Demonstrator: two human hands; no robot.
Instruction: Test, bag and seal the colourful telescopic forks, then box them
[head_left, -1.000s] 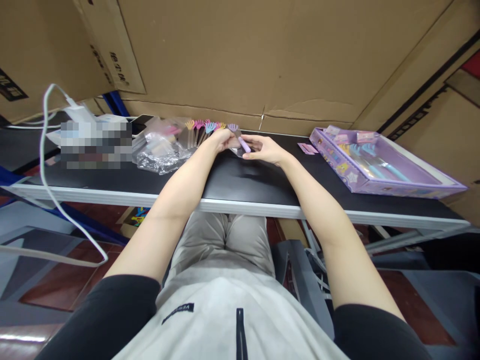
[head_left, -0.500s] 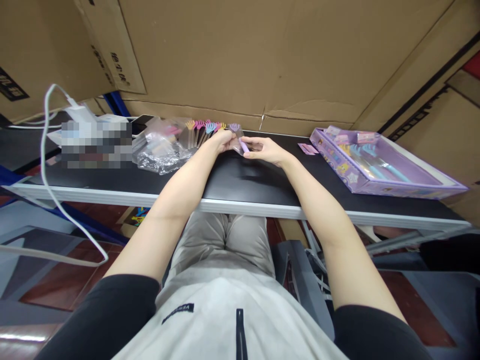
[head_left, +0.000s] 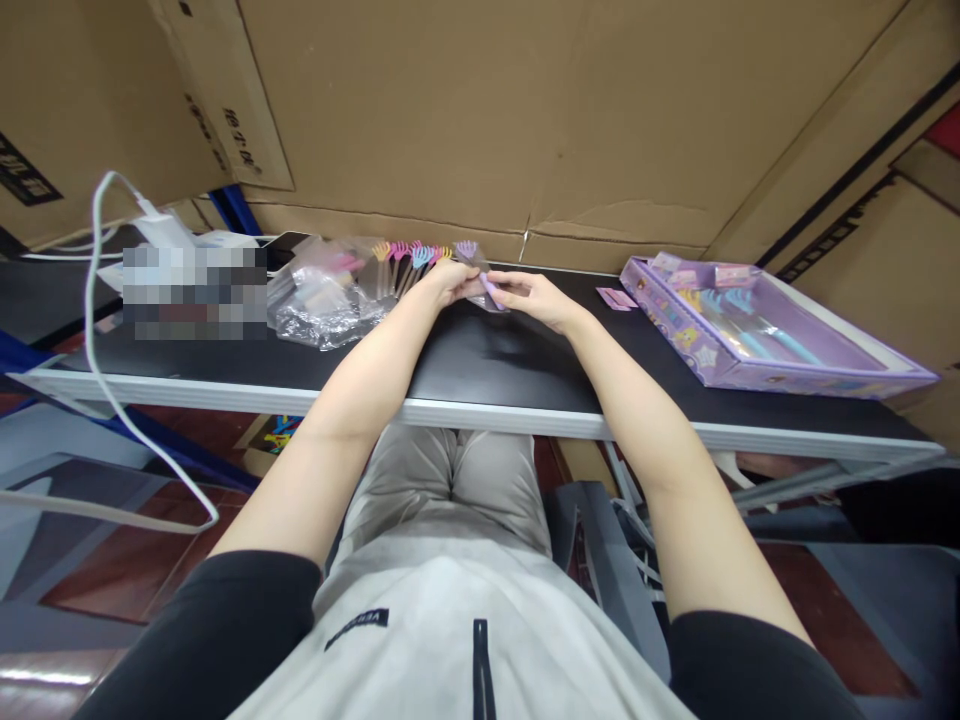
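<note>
Purple back scratcher slants between two hands

The purple back scratcher (head_left: 491, 288) is held over the middle of the black surface (head_left: 510, 372), with clear plastic (head_left: 481, 302) around it. Its long axis runs obliquely: the pronged head points away from the person and a little left, toward the cardboard wall (head_left: 420, 120), while the lavender handle slopes back toward the person and right.

The left hand (head_left: 453, 283) has its fingers closed on the wrapped scratcher below the head — whether they press shaft or only plastic, I cannot tell. The right hand (head_left: 529, 297) grips the handle between thumb and fingers.

Just left of the head stand the yellow, pink and blue heads of other back scratchers (head_left: 411, 252), beside crumpled plastic bags (head_left: 322, 300). Well to the right lies a purple display box (head_left: 810, 378) — blue-handled scratchers (head_left: 795, 345) inside — with pink packets (head_left: 616, 299) near its left corner.
</note>
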